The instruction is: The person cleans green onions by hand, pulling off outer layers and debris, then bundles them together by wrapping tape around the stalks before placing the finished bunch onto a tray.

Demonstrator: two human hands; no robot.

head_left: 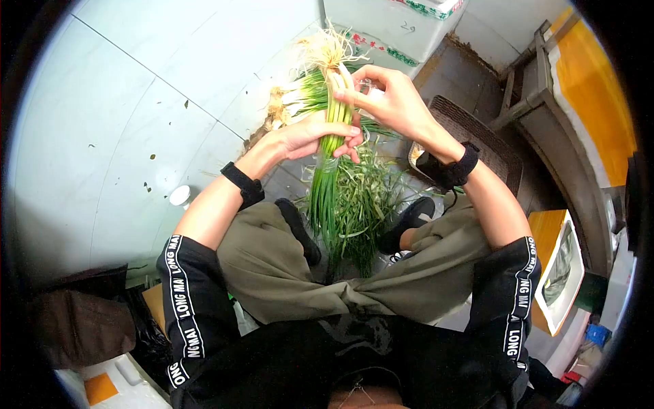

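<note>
A bunch of green onions point(332, 129) is held upright in front of me, its stringy roots at the top and its green leaves hanging down. My left hand point(317, 136) is wrapped round the stalks at mid-length. Higher up, my right hand point(385, 99) pinches the white ends just below the roots with thumb and fingers. Behind the bunch, more green onions point(293, 102) lie with their roots toward the wall. A heap of loose green leaves point(364, 204) covers the floor between my feet.
White foam boxes point(388, 34) stand at the back by the tiled wall point(122, 102). A brown woven basket point(477, 140) sits to the right, near a metal-framed table point(545, 102). Another foam box point(562, 273) is at the lower right. A small white cup-like object point(180, 196) is at the left.
</note>
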